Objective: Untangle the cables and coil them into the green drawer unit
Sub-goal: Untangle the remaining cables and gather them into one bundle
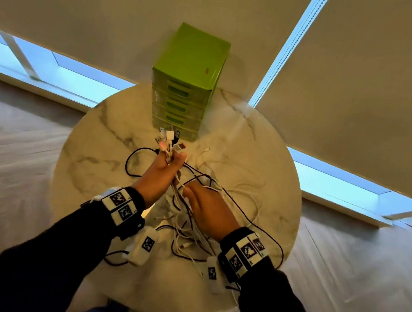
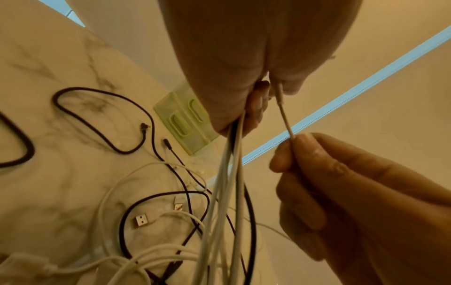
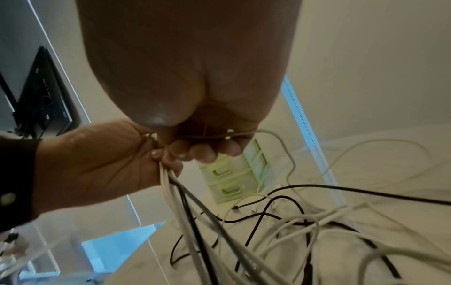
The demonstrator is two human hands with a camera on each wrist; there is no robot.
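Note:
My left hand (image 1: 165,166) grips a bundle of white and black cables (image 2: 231,173) above the round marble table (image 1: 91,146), their USB plug ends (image 1: 169,138) fanning out past my fingers. My right hand (image 1: 201,202), just to the right and nearer me, pinches one thin white cable (image 2: 284,117) that runs taut up into the left fist. Below hangs a tangle of white and black cables (image 1: 204,223) over the tabletop. The green drawer unit (image 1: 187,82) stands at the table's far edge, its drawers closed.
Loose black cables (image 2: 102,123) and a USB plug (image 2: 141,221) lie on the marble to the left. Two white tagged boxes (image 1: 144,246) hang near my wrists. Roller blinds and window strips lie beyond the table; pale floor surrounds it.

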